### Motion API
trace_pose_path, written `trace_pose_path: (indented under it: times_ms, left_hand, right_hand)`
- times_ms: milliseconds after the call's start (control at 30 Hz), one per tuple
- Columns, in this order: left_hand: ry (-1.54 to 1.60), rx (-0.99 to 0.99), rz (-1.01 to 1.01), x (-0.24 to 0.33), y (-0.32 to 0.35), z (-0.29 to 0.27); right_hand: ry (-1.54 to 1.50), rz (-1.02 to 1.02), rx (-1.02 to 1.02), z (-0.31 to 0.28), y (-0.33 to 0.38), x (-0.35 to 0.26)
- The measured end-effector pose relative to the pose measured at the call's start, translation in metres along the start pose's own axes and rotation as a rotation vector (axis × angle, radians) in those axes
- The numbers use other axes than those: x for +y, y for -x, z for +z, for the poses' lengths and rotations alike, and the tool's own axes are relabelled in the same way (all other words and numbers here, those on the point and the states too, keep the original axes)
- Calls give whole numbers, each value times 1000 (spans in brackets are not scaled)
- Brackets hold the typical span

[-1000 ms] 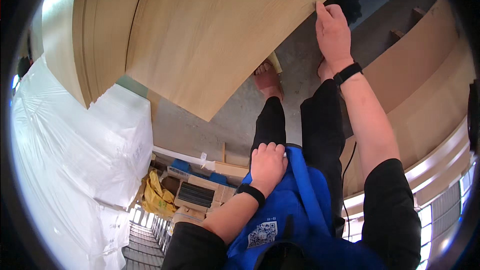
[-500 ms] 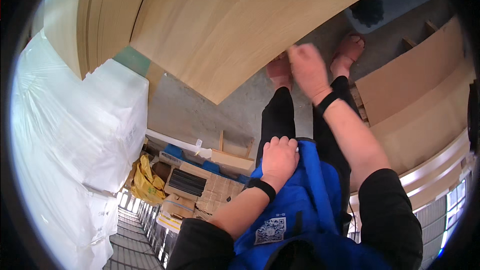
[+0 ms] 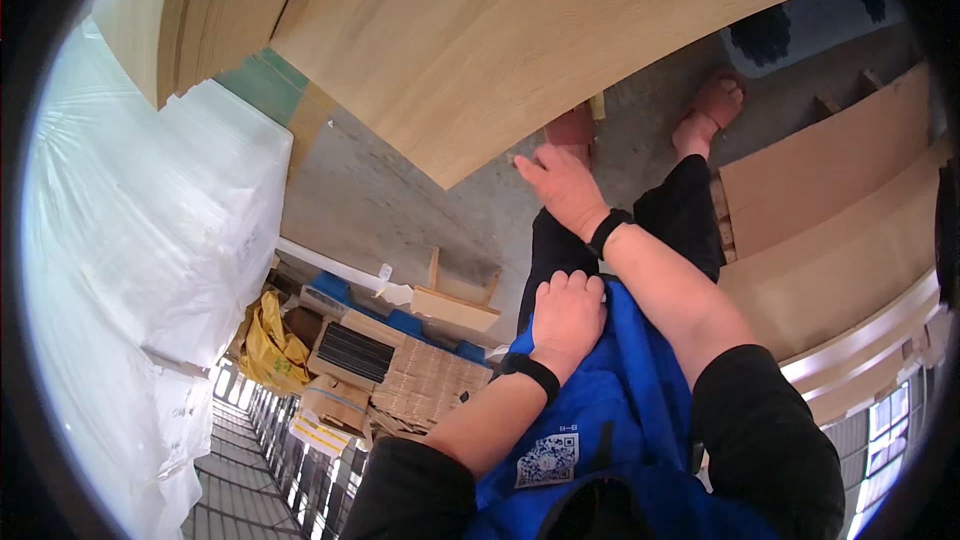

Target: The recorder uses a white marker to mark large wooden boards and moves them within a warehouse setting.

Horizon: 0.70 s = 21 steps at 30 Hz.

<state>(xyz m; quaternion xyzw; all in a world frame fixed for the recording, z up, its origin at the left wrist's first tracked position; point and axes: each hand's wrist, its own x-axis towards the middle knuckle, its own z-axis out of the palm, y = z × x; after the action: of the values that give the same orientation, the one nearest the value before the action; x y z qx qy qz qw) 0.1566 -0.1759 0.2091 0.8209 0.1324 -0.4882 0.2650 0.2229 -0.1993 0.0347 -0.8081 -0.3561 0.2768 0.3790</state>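
Note:
My left hand [image 3: 570,316] is closed at the edge of the blue apron [image 3: 620,380] in front of my body. Its fingers curl over the cloth, and their tips are hidden. Ahead of it, my right hand [image 3: 566,184] hangs in the air above the floor, fingers partly stretched and apart, slightly smeared by motion. Nothing shows in it. Just beyond lies the large wood-grain panel [image 3: 480,50], whose near corner points toward me, to the left of the right hand. Hand and panel edge look apart. Each wrist wears a black band.
White plastic-wrapped stacks [image 3: 170,220] fill the left side. More panels [image 3: 215,20] stand at the upper left. Flattened cardboard [image 3: 420,380], a yellow bag [image 3: 270,345] and a wooden piece [image 3: 455,308] lie at lower left. Brown boards [image 3: 830,170] are stacked on the right.
My right hand has moved left and nearer to me, from above my feet toward the panel's near corner, and its fingers have spread. My left hand stays at the apron.

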Motion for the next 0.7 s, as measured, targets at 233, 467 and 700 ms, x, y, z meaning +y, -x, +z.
trace_pose_path:
  times_ms: [233,467,700]
  left_hand:
    - [125,182,96,-14,-7,-4]
    - [836,490,-160,-57,-23,-48]
    - [1485,472,-150,-44,-19,-49]
  right_hand:
    - [-292,682,163,-89,10,-6]
    - [-645,464,193,-100,18,-51]
    - [-1162,596,-27,-85,37,-98]
